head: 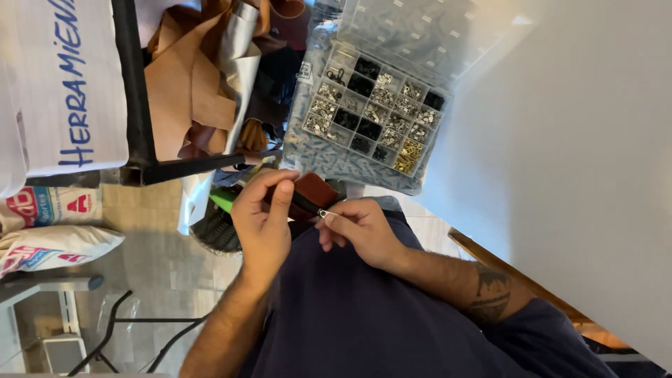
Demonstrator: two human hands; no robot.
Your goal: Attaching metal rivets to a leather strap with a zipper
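Note:
My left hand (262, 220) grips a small brown leather piece (315, 187) with a dark zipper edge, thumb on top of it. My right hand (357, 231) pinches a small silver zipper slider (324, 213) at the end of that piece. Both hands are held close in front of my dark blue shirt (350, 315). Most of the leather piece is hidden behind my left fingers.
A clear compartment box (374, 115) of small metal and black hardware stands open just beyond my hands. Brown and silver leather scraps (196, 84) pile in a black frame (136, 91). White sacks (52, 227) lie on the tiled floor. A pale wall (581, 140) fills the right.

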